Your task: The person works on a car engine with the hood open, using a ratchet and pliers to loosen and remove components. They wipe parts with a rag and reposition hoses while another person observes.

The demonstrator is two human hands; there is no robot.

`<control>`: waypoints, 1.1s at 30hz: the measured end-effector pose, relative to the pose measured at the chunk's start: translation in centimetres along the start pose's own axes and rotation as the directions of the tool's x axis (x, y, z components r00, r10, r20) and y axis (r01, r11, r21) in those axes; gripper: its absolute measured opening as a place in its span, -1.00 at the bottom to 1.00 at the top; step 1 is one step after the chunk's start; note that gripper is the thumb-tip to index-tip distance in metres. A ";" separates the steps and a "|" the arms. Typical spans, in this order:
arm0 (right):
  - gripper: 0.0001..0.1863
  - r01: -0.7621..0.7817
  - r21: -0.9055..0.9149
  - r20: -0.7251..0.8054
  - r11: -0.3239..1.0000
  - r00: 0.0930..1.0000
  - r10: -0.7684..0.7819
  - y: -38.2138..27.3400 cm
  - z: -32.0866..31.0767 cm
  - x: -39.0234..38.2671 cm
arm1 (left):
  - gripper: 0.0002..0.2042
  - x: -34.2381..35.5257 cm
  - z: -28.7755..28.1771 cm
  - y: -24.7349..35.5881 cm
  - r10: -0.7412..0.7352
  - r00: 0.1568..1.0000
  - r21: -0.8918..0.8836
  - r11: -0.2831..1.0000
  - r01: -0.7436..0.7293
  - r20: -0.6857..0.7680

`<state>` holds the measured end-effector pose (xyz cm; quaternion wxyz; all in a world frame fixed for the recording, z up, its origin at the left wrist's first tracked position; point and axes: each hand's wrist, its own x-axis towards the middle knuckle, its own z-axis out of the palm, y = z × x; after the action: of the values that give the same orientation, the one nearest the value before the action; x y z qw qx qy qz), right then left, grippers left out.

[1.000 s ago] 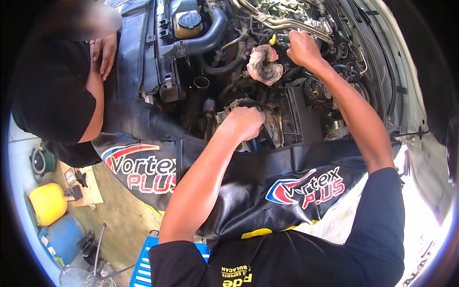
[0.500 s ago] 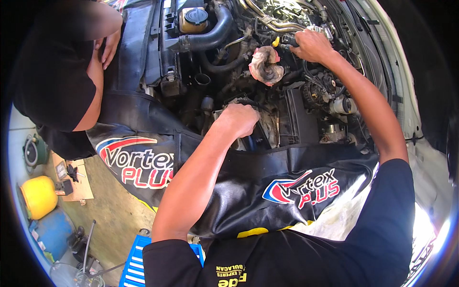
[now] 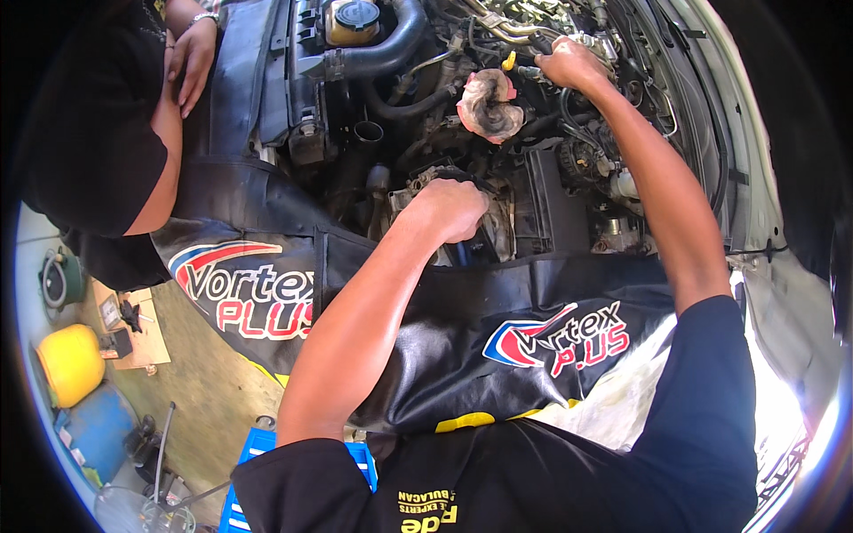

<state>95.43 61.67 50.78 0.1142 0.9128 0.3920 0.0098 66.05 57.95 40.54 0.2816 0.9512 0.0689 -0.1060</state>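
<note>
Metal pipes (image 3: 506, 32), slanting lengthwise down rightward, beside bent-fingered right hand (image 3: 570, 64); cannot tell whether pinching. Curled left hand (image 3: 451, 210), fingertips hidden. Below: boldly lettered black cover (image 3: 444, 306).

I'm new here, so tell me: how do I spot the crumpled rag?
Find the engine bay beyond the black cover. Between the left hand and right hand, below a yellow piece, sits the rag. Its pale, pink-edged folds set it apart from the dark hose to its left.
</note>
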 end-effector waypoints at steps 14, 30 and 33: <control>-0.40 0.467 -0.102 0.016 0.878 0.884 -0.468 -0.7 -3.7 -1.3 | -0.54 18.4 -4.5 4.1 -0.404 0.915 -0.500 -0.791 -0.353 -0.007; -0.50 0.207 0.227 0.015 0.951 0.976 -0.216 2.7 -0.8 -1.4 | -0.81 25.3 -4.0 3.2 -0.480 0.877 -0.035 -0.876 -0.481 -0.040; -0.54 0.279 0.142 -0.124 0.950 0.957 -0.262 1.5 -0.3 -1.6 | -0.85 25.8 -3.5 2.6 -0.506 0.861 0.042 -0.862 -0.505 -0.049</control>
<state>95.34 59.55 51.49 0.0213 0.8548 0.5184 0.0105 92.06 59.58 38.57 -0.8986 0.2551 -0.1473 -0.3253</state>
